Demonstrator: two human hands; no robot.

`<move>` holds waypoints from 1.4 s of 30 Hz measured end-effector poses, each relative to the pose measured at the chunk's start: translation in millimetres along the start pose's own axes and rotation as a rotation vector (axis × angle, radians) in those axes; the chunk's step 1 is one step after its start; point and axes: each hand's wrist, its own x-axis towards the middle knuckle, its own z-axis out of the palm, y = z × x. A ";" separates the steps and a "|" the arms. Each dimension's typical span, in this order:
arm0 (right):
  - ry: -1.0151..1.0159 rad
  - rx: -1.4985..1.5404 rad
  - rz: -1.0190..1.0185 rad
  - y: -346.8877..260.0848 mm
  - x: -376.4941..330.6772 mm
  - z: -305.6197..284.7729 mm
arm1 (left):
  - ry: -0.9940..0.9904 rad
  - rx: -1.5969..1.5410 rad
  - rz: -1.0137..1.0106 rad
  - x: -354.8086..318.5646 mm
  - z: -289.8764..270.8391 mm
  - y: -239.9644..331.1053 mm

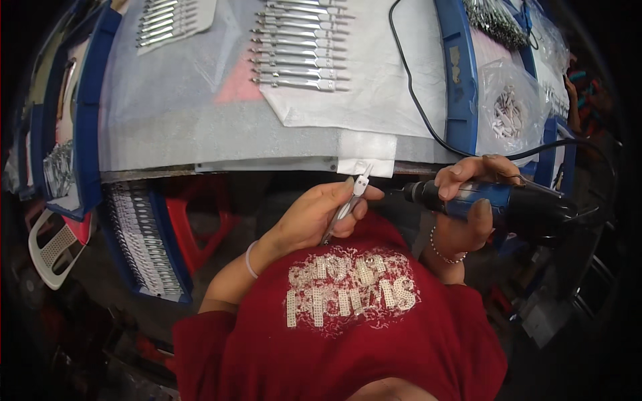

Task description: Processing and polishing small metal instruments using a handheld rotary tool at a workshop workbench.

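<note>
In my left hand (321, 212) is a slim silver metal instrument (361, 186), held upright between thumb and fingers. Its head has small dark dots and a pronged tip, which points toward a folded white cloth pad (381, 148) on the table edge. My right hand (471, 200) is wrapped around a blue-and-black corded electric screwdriver (491, 198). The screwdriver lies sideways, its narrow nose facing the instrument with a gap between them. A row of similar silver instruments (301, 60) rests on white cloth further up the table.
More instruments (164, 23) lie at the far left. Blue bins (90, 100) flank the table, and a bag of small metal parts (508, 113) sits at the right. A black cable (411, 83) crosses the cloth. A blue tray of instruments (144, 240) and a red stool (194, 227) are lower left.
</note>
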 end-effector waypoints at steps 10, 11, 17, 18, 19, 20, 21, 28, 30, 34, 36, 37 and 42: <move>0.050 -0.002 -0.081 -18.8 7.8 5.1 | 0.283 1.029 0.512 -52.1 24.4 128.2; 0.037 -0.044 -0.072 -22.8 8.3 9.2 | 0.318 1.061 0.632 -51.3 19.8 153.7; 0.014 -0.138 -0.045 -21.5 7.0 12.2 | 0.609 1.669 0.971 -34.7 -31.6 344.4; 0.026 -0.153 -0.028 -25.3 8.0 14.7 | 0.614 1.703 0.920 -29.4 -36.9 368.0; 0.035 -0.165 -0.008 -27.3 8.3 17.2 | 0.624 1.737 0.868 -25.5 -44.1 388.2; -0.003 -0.152 0.060 -31.8 10.1 18.4 | 0.618 1.751 0.878 -23.4 -52.3 407.6; -0.043 -0.146 0.130 -36.0 11.9 19.3 | 0.583 1.821 0.815 -21.2 -63.0 425.1; -0.093 -0.197 0.165 -30.4 22.6 22.3 | 0.560 1.868 0.448 -8.3 -85.3 477.5; -0.096 -0.203 0.162 -28.0 24.8 24.6 | 0.545 1.908 0.403 -9.1 -89.4 483.3; -0.137 -0.248 0.158 -22.4 24.9 26.7 | 0.477 2.196 0.609 -10.1 -95.6 484.1; -0.135 -0.250 0.166 -23.3 22.2 28.7 | 0.476 2.192 0.637 -9.8 -96.6 480.5; -0.127 -0.227 0.185 -25.1 21.0 29.9 | 0.473 2.198 0.636 -10.7 -98.6 481.0; -0.146 -0.179 0.226 -42.6 15.7 21.7 | 0.590 2.291 0.904 -7.6 -84.1 454.6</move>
